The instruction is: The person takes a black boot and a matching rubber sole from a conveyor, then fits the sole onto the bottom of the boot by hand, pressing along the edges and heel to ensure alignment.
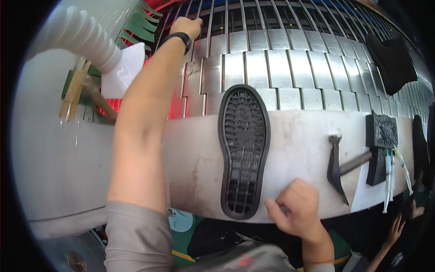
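Sole, black rubber, tread up, lies untouched across the bench edge, not yet picked up. Left hand reaches far onto the slatted conveyor, fingers curled on a slat. Right hand rests loosely clenched just beside the heel; hammer nearby.

The light is bright and even, coming from above. The metal slats shine with white glare, and a red glow shows between them near the left. The bench looks pale and washed out. Soft shadows lie under the black shoe sole and the hammer. Straight lines bend near the rim, and the corners are black. The white hose looks blurry.
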Available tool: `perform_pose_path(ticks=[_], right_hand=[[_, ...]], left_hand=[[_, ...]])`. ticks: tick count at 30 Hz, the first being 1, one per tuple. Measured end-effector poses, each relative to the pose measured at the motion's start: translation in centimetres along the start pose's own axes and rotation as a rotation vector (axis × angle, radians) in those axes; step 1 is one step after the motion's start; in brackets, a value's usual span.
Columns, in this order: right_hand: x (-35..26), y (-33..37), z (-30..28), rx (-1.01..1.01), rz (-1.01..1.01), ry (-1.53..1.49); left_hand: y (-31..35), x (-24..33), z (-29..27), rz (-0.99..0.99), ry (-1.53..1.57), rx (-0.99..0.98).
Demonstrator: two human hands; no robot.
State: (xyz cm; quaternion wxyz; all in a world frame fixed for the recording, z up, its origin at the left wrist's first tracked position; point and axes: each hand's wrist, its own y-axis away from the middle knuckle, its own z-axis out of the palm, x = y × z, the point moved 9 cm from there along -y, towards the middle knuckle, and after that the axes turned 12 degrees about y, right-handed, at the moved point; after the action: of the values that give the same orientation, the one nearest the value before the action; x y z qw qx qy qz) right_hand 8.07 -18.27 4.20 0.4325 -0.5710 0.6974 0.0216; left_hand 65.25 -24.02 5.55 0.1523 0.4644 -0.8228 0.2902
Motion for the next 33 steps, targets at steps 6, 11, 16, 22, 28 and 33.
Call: perform_pose_path(ticks=[6,11,16,22,28,33], right_hand=[[0.8,-1.3,-0.6,-0.062,0.078,-0.127],[1.7,-2.4,-1.0,-0.102,0.149,-0.313],[2.5,-2.1,-0.5,-0.154,0.170,-0.391],[2.7,-2.2,-0.4,-0.136,0.190,-0.416],[2.5,-2.6,-0.5,-0.135,0.238,-0.401],[1.5,-2.6,-0.5,-0.067,0.199,-0.307]], left_hand=[[-15.4,-4.7,-2.5,0.236,-0.697,-0.245],[-24.7,-14.1,-6.5,0.195,-1.083,-0.508],[-25.7,-19.6,-6.3,-0.064,-0.777,-0.583],[-20.6,-18.5,-6.8,-0.252,-0.852,-0.544],[-17.5,-15.0,-6.2,-0.322,-0.845,-0.500],[-13.5,-10.5,-4.9,-0.168,-0.990,-0.405]])
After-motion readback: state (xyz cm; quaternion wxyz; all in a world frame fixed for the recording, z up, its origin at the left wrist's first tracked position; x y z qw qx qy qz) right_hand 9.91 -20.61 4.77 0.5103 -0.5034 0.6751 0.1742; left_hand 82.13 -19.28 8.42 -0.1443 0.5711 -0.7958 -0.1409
